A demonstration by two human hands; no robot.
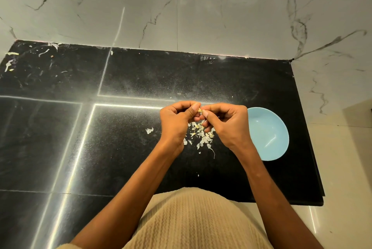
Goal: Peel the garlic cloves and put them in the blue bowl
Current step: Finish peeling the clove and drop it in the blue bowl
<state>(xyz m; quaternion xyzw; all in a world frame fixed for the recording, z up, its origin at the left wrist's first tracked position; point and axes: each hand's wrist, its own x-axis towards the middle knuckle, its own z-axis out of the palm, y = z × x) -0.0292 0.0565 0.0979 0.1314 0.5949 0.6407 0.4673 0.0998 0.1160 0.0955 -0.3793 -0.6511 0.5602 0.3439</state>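
Near the middle of the frame, the left hand (178, 120) and right hand (225, 122) met above the glossy black stone counter (141, 79), both pinching one small pale garlic clove (200, 110) between thumbs and curled fingers. A scatter of papery white garlic skins (202, 135) lay on the counter just below the hands. The round light-blue bowl (269, 134) sat right of centre, just beside the right hand, partly hidden by its wrist.
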